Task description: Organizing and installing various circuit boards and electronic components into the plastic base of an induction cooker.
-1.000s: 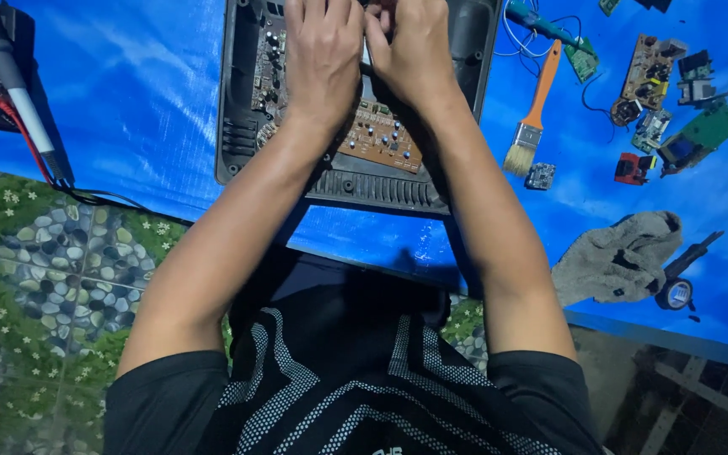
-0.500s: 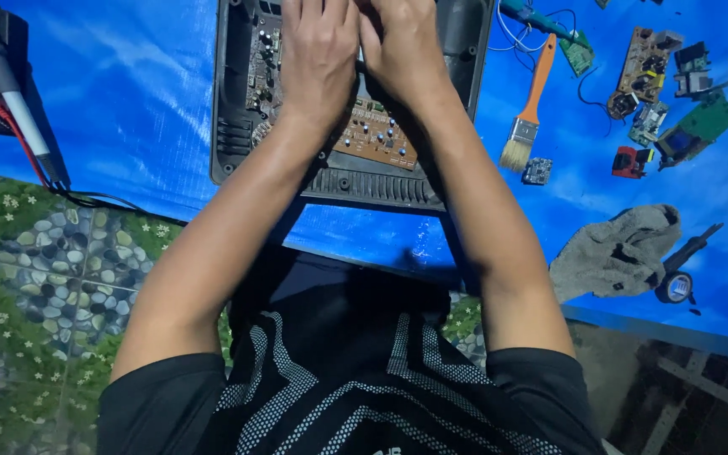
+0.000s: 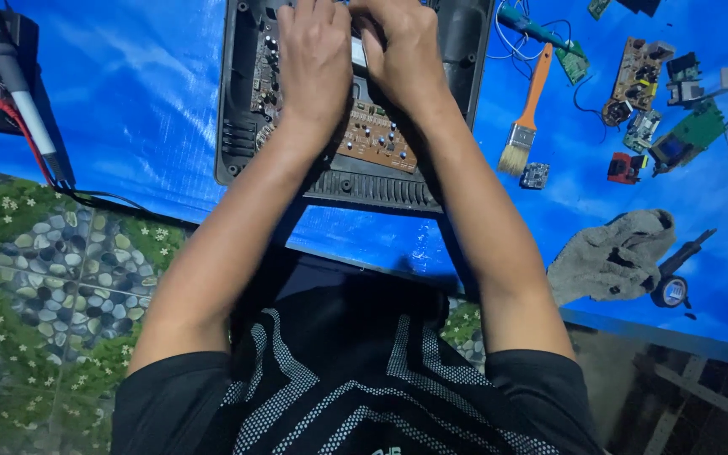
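1. Case [image 3: 238,126] lies open on the blue sheet [image 3: 128,101]; board [image 3: 377,135] sits inside.
2. Left hand [image 3: 313,63] and right hand [image 3: 402,50] press together over the board; finger grip cannot be told.
3. Step in hand: likely working a part at the board's far edge.
4. Next move calls for steady, fine fingertip control.

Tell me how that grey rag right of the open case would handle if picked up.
The grey rag lies crumpled in soft folds on the blue sheet, so it would likely droop limply. It looks light, and unlikely to roll or slide.
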